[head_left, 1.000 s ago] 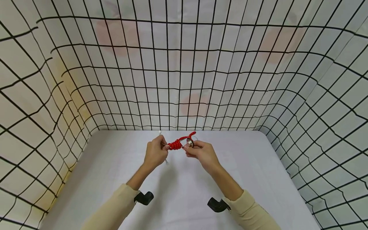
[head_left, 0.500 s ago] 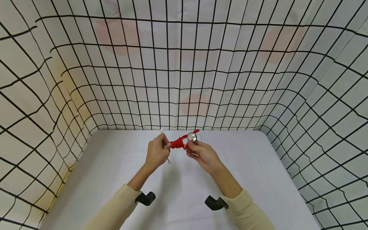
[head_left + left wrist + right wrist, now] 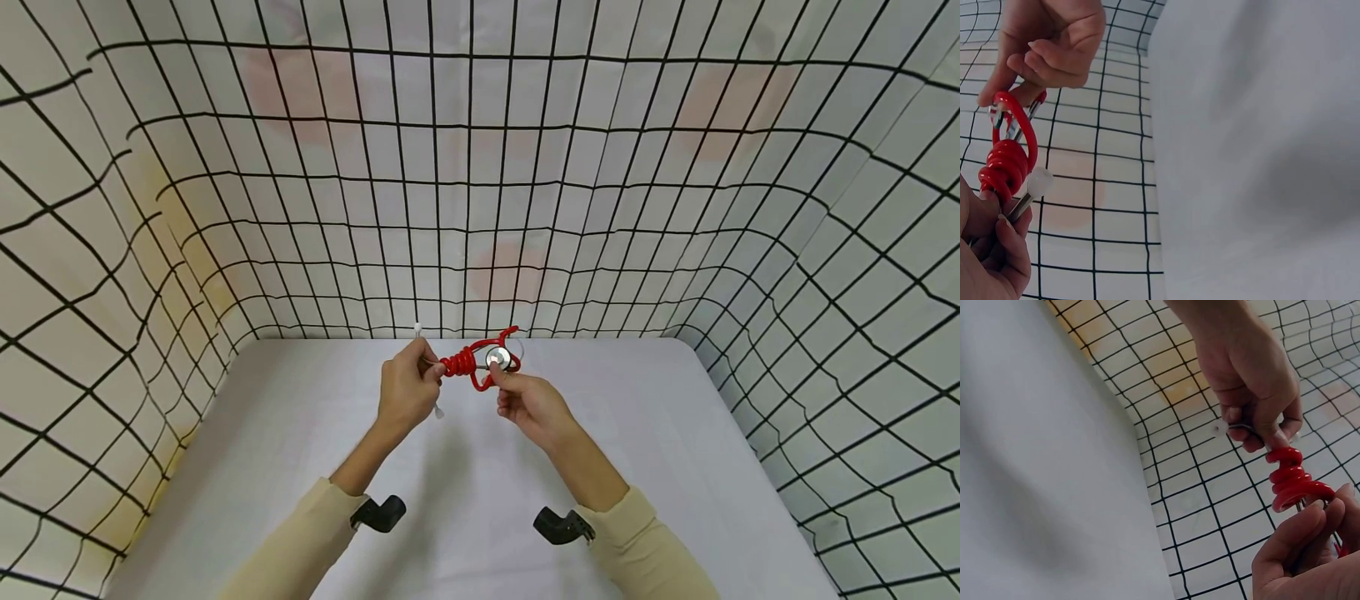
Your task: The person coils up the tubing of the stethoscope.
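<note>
A stethoscope with red tubing (image 3: pixel 459 362) is held up above the far part of the table, its tubing wound into a tight coil. My left hand (image 3: pixel 408 387) pinches the metal ear tubes at the coil's left end. White ear tips (image 3: pixel 1039 181) stick out on either side of that hand. At the other end, my right hand (image 3: pixel 534 408) holds the round silver chest piece (image 3: pixel 498 358) between thumb and fingers. A loose red loop surrounds the chest piece. In the right wrist view, the right fingers (image 3: pixel 1310 534) partly hide the coil's lower end.
A white-covered table (image 3: pixel 480 500) lies beneath both hands. Black wire mesh (image 3: pixel 480 179) rises around its back and sides, with pale cloth behind. Each forearm carries a black wrist camera (image 3: pixel 378 514).
The chest piece has turned to show its flat face. A red loop now hangs out below it as the right fingers shift their hold. The left hand keeps its grip.
</note>
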